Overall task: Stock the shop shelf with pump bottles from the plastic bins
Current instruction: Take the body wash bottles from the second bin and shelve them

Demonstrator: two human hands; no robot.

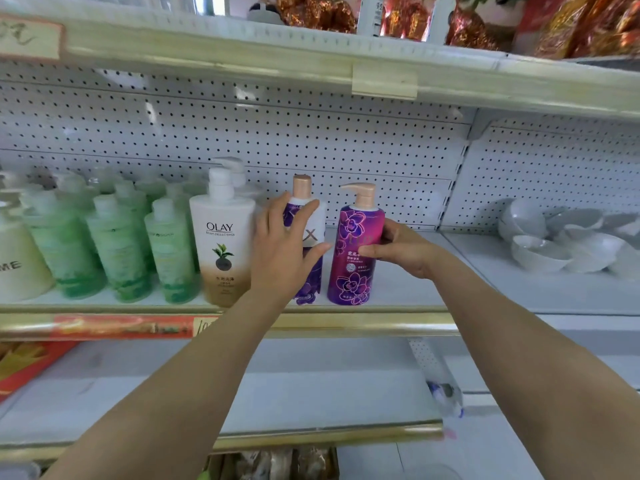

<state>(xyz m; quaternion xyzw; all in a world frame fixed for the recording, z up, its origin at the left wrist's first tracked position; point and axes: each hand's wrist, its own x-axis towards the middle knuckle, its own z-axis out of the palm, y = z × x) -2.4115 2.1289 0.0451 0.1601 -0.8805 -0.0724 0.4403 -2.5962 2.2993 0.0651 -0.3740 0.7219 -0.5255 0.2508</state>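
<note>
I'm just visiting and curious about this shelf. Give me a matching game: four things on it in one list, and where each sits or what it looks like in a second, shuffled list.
Things:
1. Olay bottle
2. green bottles
3. magenta bottle
4. white bowls

Descriptions:
A. stacked at the far right, apart from the bottles
B. gripped by the right hand
C. crowded together left of the Olay bottle
D. white body fading to tan

Pairs: 1-D, 2-C, 3-B, 4-A
</note>
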